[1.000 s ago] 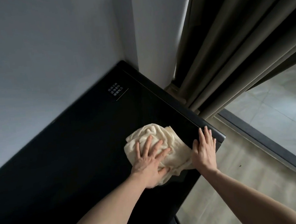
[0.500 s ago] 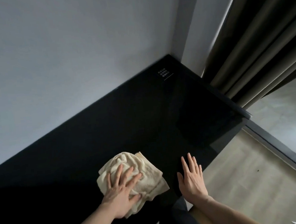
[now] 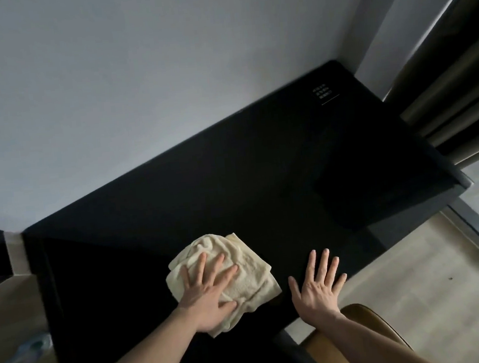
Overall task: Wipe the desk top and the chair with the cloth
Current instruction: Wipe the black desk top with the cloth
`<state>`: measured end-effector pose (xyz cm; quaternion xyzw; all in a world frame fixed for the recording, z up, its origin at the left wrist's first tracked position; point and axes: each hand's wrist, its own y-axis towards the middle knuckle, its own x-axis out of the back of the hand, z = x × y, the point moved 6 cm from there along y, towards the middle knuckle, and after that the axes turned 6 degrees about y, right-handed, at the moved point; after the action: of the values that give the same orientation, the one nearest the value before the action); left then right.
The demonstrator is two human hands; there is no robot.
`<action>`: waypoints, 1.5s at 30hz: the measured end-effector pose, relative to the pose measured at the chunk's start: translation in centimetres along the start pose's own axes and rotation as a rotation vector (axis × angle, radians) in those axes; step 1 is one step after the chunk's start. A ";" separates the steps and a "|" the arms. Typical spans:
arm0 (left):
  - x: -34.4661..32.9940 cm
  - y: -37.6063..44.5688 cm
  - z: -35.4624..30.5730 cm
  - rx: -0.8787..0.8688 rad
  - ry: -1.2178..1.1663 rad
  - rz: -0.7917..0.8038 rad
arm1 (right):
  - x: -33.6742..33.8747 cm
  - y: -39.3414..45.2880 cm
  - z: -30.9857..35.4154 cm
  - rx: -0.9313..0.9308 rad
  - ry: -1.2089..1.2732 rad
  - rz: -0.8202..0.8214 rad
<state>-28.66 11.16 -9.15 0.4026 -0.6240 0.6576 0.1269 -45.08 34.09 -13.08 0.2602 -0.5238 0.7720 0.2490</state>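
Pressing flat-fingered, the left hand [image 3: 207,297] held the cloth [image 3: 226,273] near the bench [image 3: 261,179] edge, the right hand [image 3: 315,286] splayed empty; bunching was risked.

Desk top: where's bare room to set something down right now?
The black desk top lies bare from the cream cloth back to the wall and right to the white printed label by the curtain. The near edge is crowded: left hand presses the cloth, right hand spreads beside it.
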 end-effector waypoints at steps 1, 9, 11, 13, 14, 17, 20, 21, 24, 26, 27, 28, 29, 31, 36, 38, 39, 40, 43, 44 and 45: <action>0.5 -0.3 0.3 -0.011 -0.056 -0.030 | -0.1 -0.1 0.2 -0.008 0.009 -0.004; -4.0 -8.2 12.9 0.445 -0.390 -0.394 | -2.0 -3.5 11.5 0.473 -0.028 0.034; -8.4 -11.2 16.7 0.581 -0.399 -0.265 | -4.8 -4.2 14.5 0.540 -0.123 0.125; -12.4 -14.3 19.8 0.675 -0.397 -0.179 | -6.8 -4.5 16.8 0.557 -0.207 0.151; -14.2 -15.7 21.2 0.724 -0.398 -0.149 | -7.6 -4.5 17.5 0.546 -0.237 0.157; -18.4 -18.8 23.7 0.808 -0.429 -0.074 | -9.7 -4.4 18.6 0.452 -0.232 0.171; -20.5 -19.7 24.4 0.714 -0.496 -0.111 | -11.3 -4.7 19.3 0.386 -0.236 0.106; -20.9 -19.7 24.5 0.672 -0.541 -0.139 | -11.8 -5.1 19.7 0.362 -0.232 0.080; -21.9 -19.6 24.4 0.565 -0.723 -0.176 | -14.2 -6.8 21.5 0.319 -0.192 0.013; -22.1 -19.5 24.3 0.503 -0.840 -0.199 | -16.7 -8.5 23.3 0.325 -0.195 -0.005; -22.2 -19.6 24.4 0.480 -0.884 -0.211 | -18.3 -9.5 24.4 0.342 -0.211 -0.008; -22.2 -19.7 24.6 0.455 -0.909 -0.226 | -20.0 -10.6 25.6 0.365 -0.230 -0.003; -22.6 -20.0 25.0 0.434 -0.925 -0.235 | -21.9 -11.9 26.8 0.391 -0.248 0.012; -22.9 -21.0 26.1 0.379 -0.943 -0.249 | -26.0 -14.9 29.2 0.445 -0.281 0.065; -25.0 -24.1 28.5 0.379 -1.073 -0.204 | -34.1 -21.1 33.7 0.557 -0.304 0.162; -26.0 -24.8 28.2 0.426 -1.060 -0.149 | -34.9 -21.7 33.9 0.575 -0.312 0.161; -26.6 -24.8 27.8 0.423 -1.058 -0.124 | -34.9 -21.7 33.7 0.583 -0.314 0.158; -26.7 -24.8 27.2 0.420 -1.052 -0.109 | -34.6 -21.4 33.5 0.589 -0.311 0.160; -26.0 -24.0 25.5 0.457 -1.079 -0.144 | -33.4 -20.7 33.2 0.591 -0.314 0.163; -25.5 -23.7 25.3 0.466 -1.085 -0.167 | -33.1 -20.4 33.1 0.584 -0.317 0.165; -25.3 -23.5 25.4 0.478 -1.084 -0.181 | -32.8 -20.1 33.2 0.578 -0.317 0.171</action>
<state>12.77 0.68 -12.31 0.7498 -0.3977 0.4670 -0.2481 -2.89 5.90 -10.65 0.3921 -0.3355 0.8564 0.0149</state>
